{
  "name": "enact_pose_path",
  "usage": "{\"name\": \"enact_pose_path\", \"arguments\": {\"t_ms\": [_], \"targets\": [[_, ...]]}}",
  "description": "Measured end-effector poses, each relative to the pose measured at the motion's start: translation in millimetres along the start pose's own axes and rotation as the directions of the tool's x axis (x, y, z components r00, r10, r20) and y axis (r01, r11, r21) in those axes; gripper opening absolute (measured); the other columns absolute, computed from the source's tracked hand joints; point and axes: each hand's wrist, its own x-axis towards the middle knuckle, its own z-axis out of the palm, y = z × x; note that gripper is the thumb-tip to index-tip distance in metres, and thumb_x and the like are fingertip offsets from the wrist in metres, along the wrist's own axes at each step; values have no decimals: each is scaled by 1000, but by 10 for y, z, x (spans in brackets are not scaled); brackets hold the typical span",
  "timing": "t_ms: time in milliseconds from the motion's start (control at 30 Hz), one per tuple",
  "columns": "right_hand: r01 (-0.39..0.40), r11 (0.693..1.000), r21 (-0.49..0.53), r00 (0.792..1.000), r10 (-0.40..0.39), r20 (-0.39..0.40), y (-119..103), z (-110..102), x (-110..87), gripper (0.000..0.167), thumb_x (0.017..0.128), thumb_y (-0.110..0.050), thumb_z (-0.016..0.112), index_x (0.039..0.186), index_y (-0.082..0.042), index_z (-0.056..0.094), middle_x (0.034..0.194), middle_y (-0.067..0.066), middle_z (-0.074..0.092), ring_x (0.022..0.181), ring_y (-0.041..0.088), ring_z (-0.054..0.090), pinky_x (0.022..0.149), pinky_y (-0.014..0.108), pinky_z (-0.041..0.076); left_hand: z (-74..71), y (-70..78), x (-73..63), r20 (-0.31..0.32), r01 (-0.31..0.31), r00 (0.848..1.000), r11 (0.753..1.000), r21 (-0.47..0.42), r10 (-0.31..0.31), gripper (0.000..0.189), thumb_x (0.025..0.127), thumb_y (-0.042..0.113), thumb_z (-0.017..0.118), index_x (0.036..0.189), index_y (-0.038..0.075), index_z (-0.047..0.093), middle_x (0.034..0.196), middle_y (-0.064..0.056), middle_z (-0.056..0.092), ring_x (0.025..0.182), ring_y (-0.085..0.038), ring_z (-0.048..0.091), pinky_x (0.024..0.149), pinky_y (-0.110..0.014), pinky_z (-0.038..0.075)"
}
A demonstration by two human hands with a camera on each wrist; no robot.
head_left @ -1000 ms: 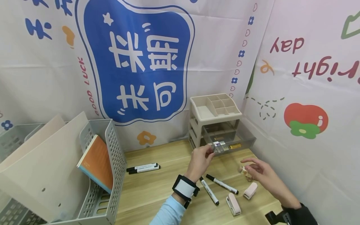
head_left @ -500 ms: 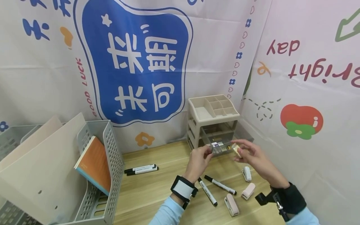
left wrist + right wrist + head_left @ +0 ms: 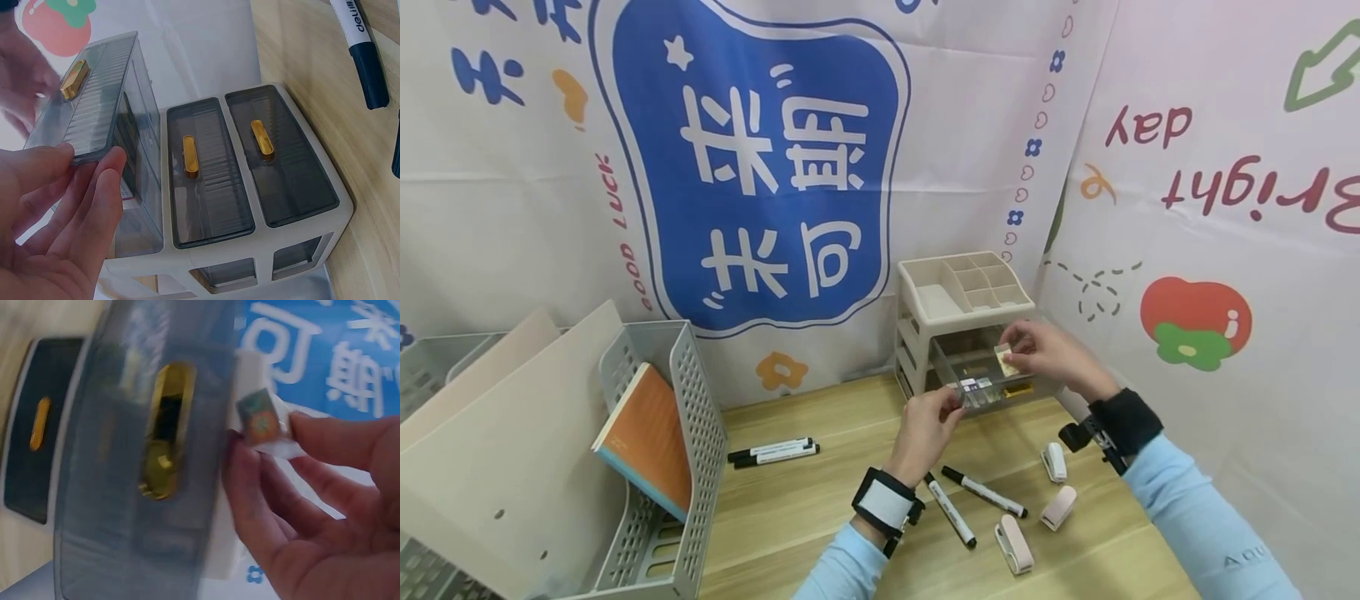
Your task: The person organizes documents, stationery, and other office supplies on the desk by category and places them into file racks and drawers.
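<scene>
Left hand [image 3: 922, 429] has its fingers pinching the pulled-out drawer [image 3: 103, 112] at its near left corner; I'd brace it there. Right hand [image 3: 1051, 354] pinches a small packet [image 3: 1004, 360], seemingly over the drawer (wrist view's blurry). I'd lower it right in before letting go.

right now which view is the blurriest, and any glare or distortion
Right wrist: soft all over, the drawer front and small packet smeared, a glint on the gold handle; the front looks bowed, perhaps lens distortion. Left wrist: dim, but fairly crisp on the left hand and marker. Head: brighter, fairly even light, mostly sharp.
</scene>
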Motion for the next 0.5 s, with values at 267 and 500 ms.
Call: {"name": "enact_pose_path", "arguments": {"t_ms": [267, 500], "targets": [[13, 975, -223, 983, 28, 180, 55, 93, 259, 15, 85, -5, 69, 99, -3, 64, 92, 12, 67, 79, 20, 60, 67, 29, 48, 18, -13, 12, 8, 5, 1000, 1000, -5, -5, 4, 91, 12, 73, 89, 12, 69, 85, -2, 74, 72, -4, 66, 61, -10, 50], [81, 934, -348, 944, 40, 328, 82, 153, 439, 14, 80, 5, 60, 91, -2, 66, 87, 8, 66, 74, 17, 54, 66, 26, 44, 27, -24, 25, 12, 13, 1000, 1000, -4, -13, 4, 89, 8, 74, 90, 10, 70, 86, -3, 75, 74, -5, 67, 63, -11, 51]]}}
